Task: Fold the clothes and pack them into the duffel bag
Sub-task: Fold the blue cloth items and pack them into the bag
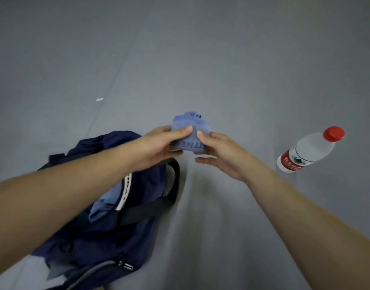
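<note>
While left hand (pixel 159 148) and right hand (pixel 224 156) pinch the blue garment (pixel 188 124), duffel bag (pixel 117 237) sits left, bottle (pixel 309 151) right.

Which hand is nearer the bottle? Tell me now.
Right. The right hand pinches the cloth left of the bottle, apart from it; the left hand grips the cloth's other side, farther left.
</note>
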Motion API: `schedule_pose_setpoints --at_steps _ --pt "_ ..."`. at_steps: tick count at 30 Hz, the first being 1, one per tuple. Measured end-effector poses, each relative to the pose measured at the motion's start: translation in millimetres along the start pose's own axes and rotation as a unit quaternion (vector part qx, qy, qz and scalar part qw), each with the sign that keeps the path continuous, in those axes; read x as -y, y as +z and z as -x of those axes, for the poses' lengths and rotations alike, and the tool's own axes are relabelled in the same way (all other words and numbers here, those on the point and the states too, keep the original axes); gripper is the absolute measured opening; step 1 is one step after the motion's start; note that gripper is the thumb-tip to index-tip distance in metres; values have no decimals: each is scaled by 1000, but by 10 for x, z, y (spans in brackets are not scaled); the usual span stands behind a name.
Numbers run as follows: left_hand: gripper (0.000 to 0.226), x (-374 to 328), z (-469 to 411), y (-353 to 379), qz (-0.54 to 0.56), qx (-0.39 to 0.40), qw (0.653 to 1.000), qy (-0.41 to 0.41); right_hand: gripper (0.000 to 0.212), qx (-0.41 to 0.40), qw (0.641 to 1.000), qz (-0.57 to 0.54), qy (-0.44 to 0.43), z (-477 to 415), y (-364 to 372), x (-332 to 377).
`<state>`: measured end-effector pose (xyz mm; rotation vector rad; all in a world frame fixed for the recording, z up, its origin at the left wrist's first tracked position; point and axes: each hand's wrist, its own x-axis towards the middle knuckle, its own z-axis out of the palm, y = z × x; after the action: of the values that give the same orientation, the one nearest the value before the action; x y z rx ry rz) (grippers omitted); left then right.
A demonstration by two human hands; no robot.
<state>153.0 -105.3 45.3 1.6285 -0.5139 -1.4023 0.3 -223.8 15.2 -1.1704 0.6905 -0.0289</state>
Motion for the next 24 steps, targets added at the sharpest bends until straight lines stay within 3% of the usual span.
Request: schedule_pose_setpoints --at_steps 3,7,11,13,17,20,24 --pt "50 -190 494 -514 -13 -78 996 36 39 13 994 105 -22 -49 681 332" --pt "40 126 967 -1081 7 -228 971 78 48 -37 979 195 -37 -152 1550 242" --pt "42 667 1163 -1404 8 -320 945 73 35 -81 937 329 -86 -213 1988 -211" --pt "44 969 1195 -1463 -14 -339 940 34 24 -123 892 414 -134 -160 2079 -455" --pt "72 1523 1277 -1497 -53 -361 931 -25 54 -161 850 485 -127 -25 2243 -884" --pt "69 1701 1393 -1575 -59 -361 930 -40 70 -149 848 504 -73 -5 2308 -1096" --pt "63 1798 1530 -1670 -117 -332 930 -105 87 -151 871 459 -91 51 2371 -1201"
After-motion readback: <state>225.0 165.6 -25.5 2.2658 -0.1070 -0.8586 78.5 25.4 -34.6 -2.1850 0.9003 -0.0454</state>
